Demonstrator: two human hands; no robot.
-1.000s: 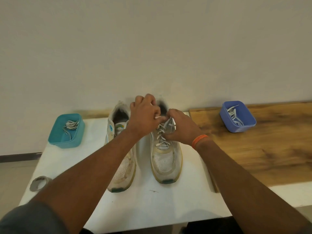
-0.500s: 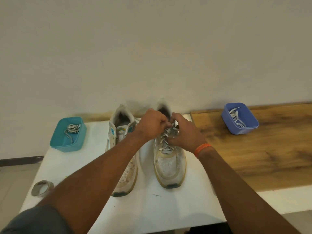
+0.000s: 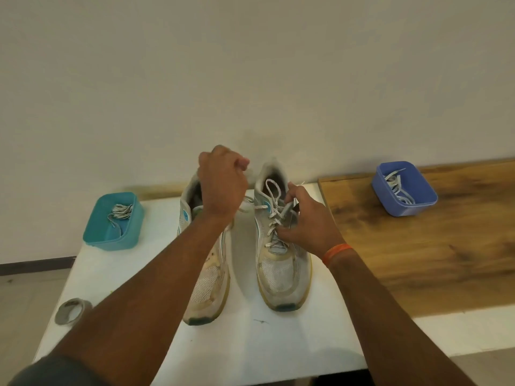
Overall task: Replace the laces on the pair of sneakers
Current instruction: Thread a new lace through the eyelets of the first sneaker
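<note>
Two sneakers stand side by side on the white worktop (image 3: 278, 352), toes toward the person and heels toward the wall. The right sneaker (image 3: 281, 263) carries a white lace (image 3: 274, 215) threaded through most of its eyelets, with a loose loop standing up over the heel opening. The left sneaker (image 3: 207, 277) shows no lacing over its tongue as far as can be seen; the forearm hides much of it.

The right hand (image 3: 306, 221) rests against the outer side of the right sneaker, its fingers curled and pinching the lace near the upper eyelets. The left hand (image 3: 221, 182) is raised above the gap between the two heels, clenched, and a strand of the lace runs from the shoe's inner side up toward it; it looks to be pulling that end, though the pinch itself is hidden behind the knuckles.

The shoe's long axis runs straight away from the person, so the lace rows lie across it, and the free strand leads up and to the left from the top eyelets. The right hand is the nearer to the eyelets and appears placed to steady the shoe while the left draws slack.

A teal tub (image 3: 114, 221) at the left edge of the worktop holds a bundle of speckled laces. A blue tub (image 3: 405, 188) on the wooden surface (image 3: 418, 246) to the right holds white flat laces. A roll of tape (image 3: 73, 311) lies at the near left corner.
</note>
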